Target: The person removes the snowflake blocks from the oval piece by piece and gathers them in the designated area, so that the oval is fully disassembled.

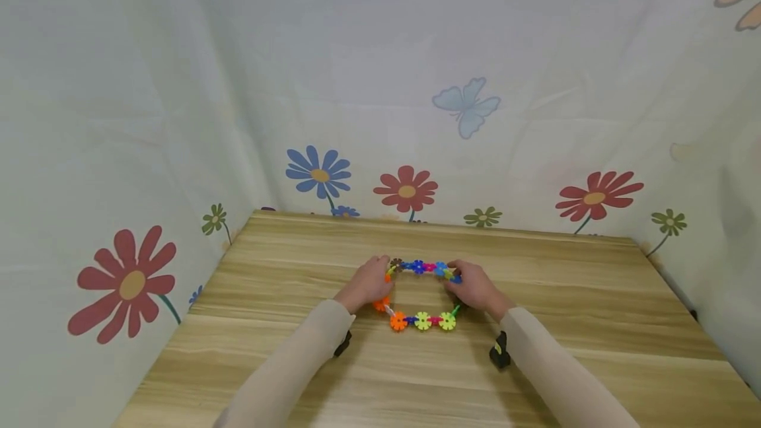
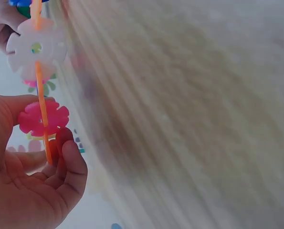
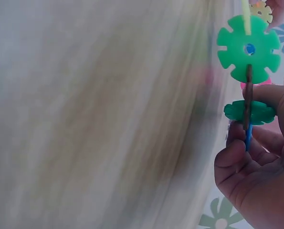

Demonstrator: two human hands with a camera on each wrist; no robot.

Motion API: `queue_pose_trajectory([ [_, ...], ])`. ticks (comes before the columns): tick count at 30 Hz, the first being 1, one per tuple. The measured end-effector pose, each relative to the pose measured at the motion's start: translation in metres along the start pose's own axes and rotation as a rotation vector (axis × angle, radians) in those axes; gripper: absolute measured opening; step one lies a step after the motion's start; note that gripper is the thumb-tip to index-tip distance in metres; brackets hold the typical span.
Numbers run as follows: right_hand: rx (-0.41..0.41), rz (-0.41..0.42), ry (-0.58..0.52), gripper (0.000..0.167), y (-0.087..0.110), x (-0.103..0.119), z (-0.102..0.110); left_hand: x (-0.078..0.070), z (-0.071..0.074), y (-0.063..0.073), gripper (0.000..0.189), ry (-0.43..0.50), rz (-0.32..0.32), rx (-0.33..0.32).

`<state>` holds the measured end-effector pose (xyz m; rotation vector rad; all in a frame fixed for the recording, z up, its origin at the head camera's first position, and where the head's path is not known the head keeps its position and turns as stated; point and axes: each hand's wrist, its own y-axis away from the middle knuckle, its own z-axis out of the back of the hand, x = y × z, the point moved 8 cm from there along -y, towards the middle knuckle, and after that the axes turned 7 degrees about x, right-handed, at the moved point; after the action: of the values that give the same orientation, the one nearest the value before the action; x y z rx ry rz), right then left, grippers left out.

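Note:
A closed loop of interlocking plastic snowflake discs [image 1: 423, 321], in orange, blue, pink, yellow and green, is held between both hands over the wooden table. My left hand [image 1: 372, 281] grips its left side; in the left wrist view the fingers curl round an orange disc beside a pink disc [image 2: 42, 119], with a translucent white disc [image 2: 36, 50] farther along. On the opposite side my right hand [image 1: 473, 285] grips the loop. There the right wrist view shows a blue piece between the fingers, near a dark green disc [image 3: 250, 112] and a larger green disc [image 3: 249, 43].
The wood-grain table [image 1: 285, 269] reaches back to a pale fabric backdrop [image 1: 368, 51] printed with flowers and butterflies, which also hangs along both sides. A black strap device [image 1: 500, 351] sits on the right wrist, another [image 1: 343, 344] on the left.

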<state>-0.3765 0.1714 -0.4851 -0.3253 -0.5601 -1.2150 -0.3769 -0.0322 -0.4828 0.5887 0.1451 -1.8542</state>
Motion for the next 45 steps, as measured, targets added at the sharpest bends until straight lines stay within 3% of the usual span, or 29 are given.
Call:
queue_pose_trajectory([
  [6,-0.040,0.055,-0.002,0.039,0.009,0.006,0.002,-0.003,0.002,0.015,0.054,0.035,-0.020,-0.008],
  [13,-0.073,0.053,-0.051,0.037,0.017,0.012,0.007,-0.012,0.007,0.030,0.053,0.070,-0.080,-0.051],
  [20,-0.109,0.071,-0.106,0.024,0.023,0.016,0.010,-0.015,0.008,0.040,0.053,0.074,-0.119,-0.059],
  [25,-0.131,0.109,-0.141,0.017,0.026,0.022,0.011,-0.014,0.004,0.044,0.060,0.088,-0.113,-0.046],
  [29,-0.117,0.145,-0.150,0.013,0.030,0.030,0.011,-0.016,0.002,0.047,0.055,0.104,-0.116,-0.040],
  [36,-0.111,0.201,-0.131,0.011,0.035,0.037,0.011,-0.021,-0.001,0.048,0.041,0.032,-0.146,-0.038],
  [45,-0.109,0.273,-0.089,0.013,0.040,0.049,0.008,-0.040,-0.003,0.045,0.034,0.126,-0.216,-0.011],
])
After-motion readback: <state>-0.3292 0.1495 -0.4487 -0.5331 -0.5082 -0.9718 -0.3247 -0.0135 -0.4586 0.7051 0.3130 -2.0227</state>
